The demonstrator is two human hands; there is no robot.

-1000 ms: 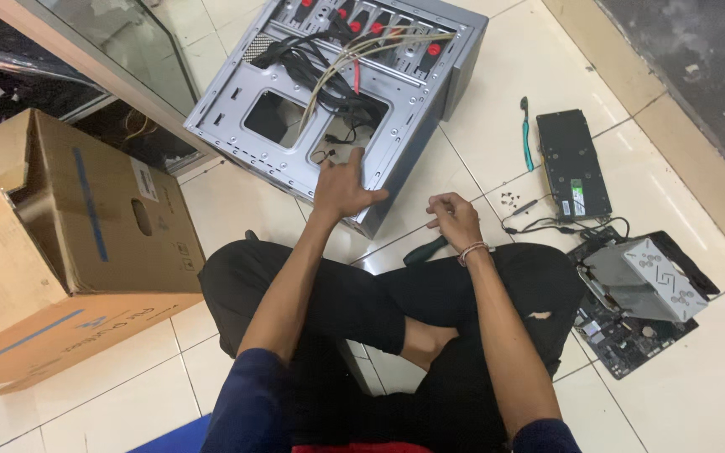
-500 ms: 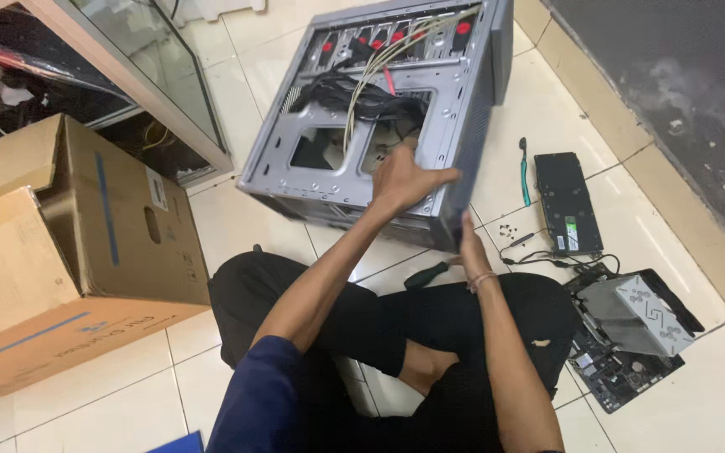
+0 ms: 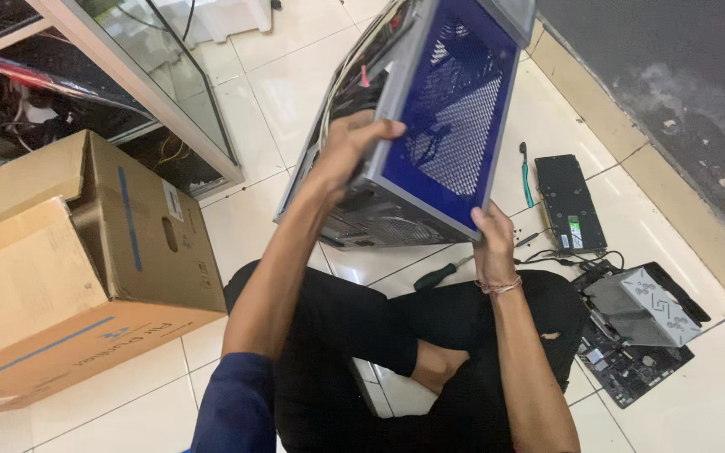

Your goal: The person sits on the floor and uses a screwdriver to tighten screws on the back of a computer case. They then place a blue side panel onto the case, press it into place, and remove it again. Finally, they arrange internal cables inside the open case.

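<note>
Grey metal computer case (image 3: 430, 151) with blue perforated panel, tilted up off white tiled floor (image 3: 279, 75). Gripped at upper edge by left hand (image 3: 350, 155), fingers curled tight. Supported at lower corner by right hand (image 3: 492, 243), fingers closed around edge.

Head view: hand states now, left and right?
Left hand: closed on the upper edge of the computer case.
Right hand: gripping the same case at its lower corner, fingers partly hidden.

Left hand (image 3: 347, 151) raised, fingers curled in grip; right hand (image 3: 493, 243) lower, gripping; legs crossed.
</note>
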